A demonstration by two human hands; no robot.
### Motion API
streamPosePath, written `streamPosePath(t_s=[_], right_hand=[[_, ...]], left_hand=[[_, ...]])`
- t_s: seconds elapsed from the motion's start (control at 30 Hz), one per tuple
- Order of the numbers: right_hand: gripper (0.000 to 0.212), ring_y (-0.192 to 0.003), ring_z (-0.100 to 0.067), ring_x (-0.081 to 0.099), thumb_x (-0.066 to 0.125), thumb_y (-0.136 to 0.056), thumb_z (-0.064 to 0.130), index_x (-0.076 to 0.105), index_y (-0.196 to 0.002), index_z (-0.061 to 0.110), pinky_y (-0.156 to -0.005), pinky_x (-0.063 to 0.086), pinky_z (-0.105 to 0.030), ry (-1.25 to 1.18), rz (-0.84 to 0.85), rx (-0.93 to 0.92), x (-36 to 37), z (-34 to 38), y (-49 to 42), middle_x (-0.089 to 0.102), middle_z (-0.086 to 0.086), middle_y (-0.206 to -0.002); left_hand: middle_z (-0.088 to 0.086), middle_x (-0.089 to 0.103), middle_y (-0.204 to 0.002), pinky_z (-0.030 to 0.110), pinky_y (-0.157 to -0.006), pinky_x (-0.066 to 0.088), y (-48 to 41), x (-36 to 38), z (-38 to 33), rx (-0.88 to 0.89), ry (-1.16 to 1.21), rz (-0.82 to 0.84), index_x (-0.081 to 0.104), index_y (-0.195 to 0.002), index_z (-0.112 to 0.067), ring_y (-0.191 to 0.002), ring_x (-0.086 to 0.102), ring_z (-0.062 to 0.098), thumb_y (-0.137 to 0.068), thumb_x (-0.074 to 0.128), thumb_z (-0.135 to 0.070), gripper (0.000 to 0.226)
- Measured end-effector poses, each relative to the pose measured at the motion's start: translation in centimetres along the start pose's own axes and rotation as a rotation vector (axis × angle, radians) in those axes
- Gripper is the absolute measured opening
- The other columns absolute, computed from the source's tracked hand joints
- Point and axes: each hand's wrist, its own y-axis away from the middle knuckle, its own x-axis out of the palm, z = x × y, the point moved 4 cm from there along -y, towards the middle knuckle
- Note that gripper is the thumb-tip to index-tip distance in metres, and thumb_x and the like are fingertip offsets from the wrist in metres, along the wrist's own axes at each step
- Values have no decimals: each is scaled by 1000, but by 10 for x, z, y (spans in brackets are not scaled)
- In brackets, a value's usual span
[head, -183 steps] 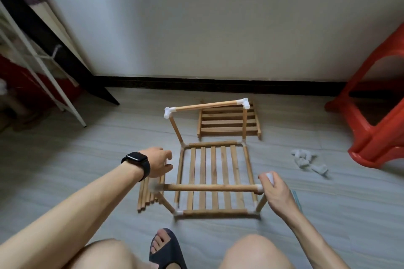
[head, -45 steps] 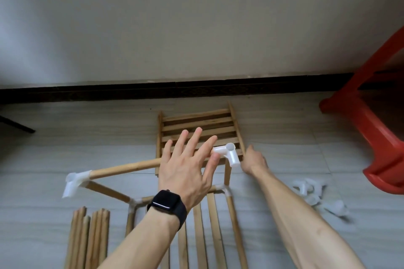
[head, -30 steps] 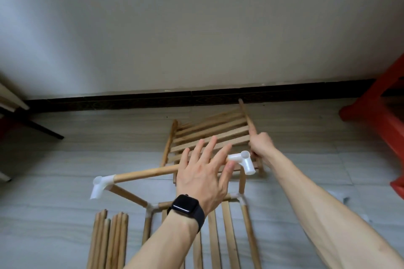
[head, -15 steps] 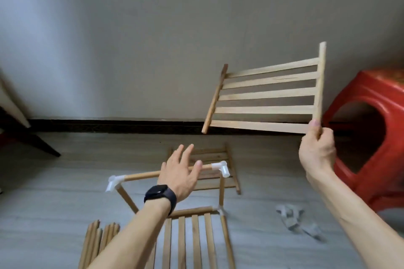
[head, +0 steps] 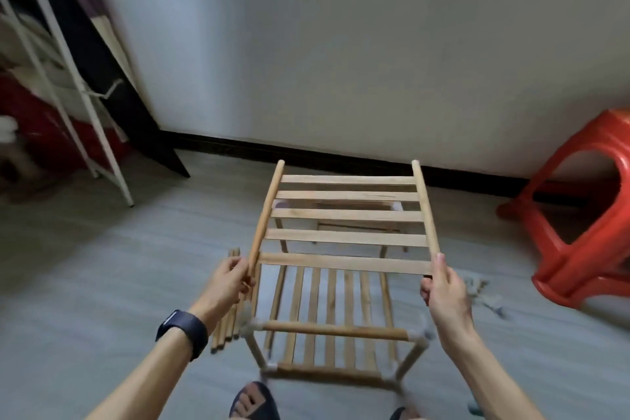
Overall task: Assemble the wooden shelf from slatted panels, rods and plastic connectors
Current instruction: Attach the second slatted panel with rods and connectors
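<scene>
I hold a slatted wooden panel [head: 344,215] in the air, nearly level, over the part-built shelf frame [head: 332,331]. My left hand [head: 227,280] pinches the near end of its left rail, and my right hand [head: 441,286] grips the near end of its right rail. The frame stands on the floor with a slatted base, upright rods and white plastic connectors [head: 251,328] at its corners. A rod [head: 334,330] spans its near top edge. The frame's far side shows only between the held slats.
A bundle of loose rods [head: 229,320] lies on the floor left of the frame. Spare white connectors [head: 487,298] lie to the right, near a red plastic stool [head: 586,232]. A white metal rack [head: 64,72] stands at the left. My sandalled foot [head: 254,402] is at the bottom edge.
The panel came down from the upper right to over the frame. My left hand left the frame's far rod and took the panel's left rail. The view tilted down.
</scene>
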Motion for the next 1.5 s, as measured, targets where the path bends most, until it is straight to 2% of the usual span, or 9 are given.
streamPosePath(t_s=[0.17,0.3,0.4,0.6,0.8,1.0,1.2,1.4,1.5], right_hand=[[51,-86,-24,60,30,-101,58,59,-90,17,-69,44,-36,196,45,38,14,-17,7,64,-11,-87],[56,-88,-28,65,31,-99,62,61,-94,15,-80,50,-43,194,43,136,11,-35,1,66,-13,-91],[49,-78,-28,64,33,-102,57,58,-105,16,-74,54,-43,113,32,233,7,-46,-3,65,-13,-91],[32,-62,-18,44,39,-107,34,59,-116,10,-56,37,-30,14,0,233,10,-54,-2,58,-11,-82],[54,-66,-21,47,37,-105,47,62,-79,6,-60,34,-35,147,-21,215,11,-71,0,55,-11,-76],[45,-65,-18,45,36,-107,42,61,-91,7,-57,34,-34,99,-60,196,15,-68,0,51,-7,-76],[38,-64,-16,44,36,-107,41,60,-98,13,-59,35,-34,40,-21,233,16,-73,-6,51,-4,-75],[25,-54,-11,39,40,-108,31,55,-99,13,-46,36,-21,-348,44,380,15,-78,-6,42,0,-65],[23,-49,-8,40,40,-108,29,55,-101,13,-42,36,-18,-415,50,385,14,-76,-7,44,0,-63]], left_hand=[[5,65,-86,26,-61,43,9,-5,31,13,68,-89,64,-102,-14,-78,59,17,-105,48,-28,21],[9,71,-103,32,-73,51,3,9,41,-37,169,-40,67,-104,-21,-101,64,24,-104,49,-20,17],[10,71,-101,43,-87,54,-1,20,49,-80,230,-4,69,-109,-15,-92,66,27,-103,51,-17,19],[5,58,-85,25,-57,45,1,37,59,-77,255,-120,62,-110,-16,-62,48,15,-106,45,-19,18],[0,46,-62,29,-59,37,2,37,66,-125,291,-176,54,-68,-11,-58,41,15,-106,43,-25,41],[-1,54,-59,26,-59,41,6,40,70,-162,329,-167,69,-90,-7,-57,49,11,-108,35,-36,48],[0,55,-62,29,-59,42,2,41,75,-132,278,-200,58,-79,-12,-59,50,14,-107,36,-40,45],[0,56,-62,39,-72,43,-4,42,81,-64,210,-245,58,-73,-15,-65,51,19,-106,37,-42,48],[1,54,-62,36,-68,42,-3,44,79,-44,186,-283,57,-71,-15,-63,50,18,-106,38,-45,50]])
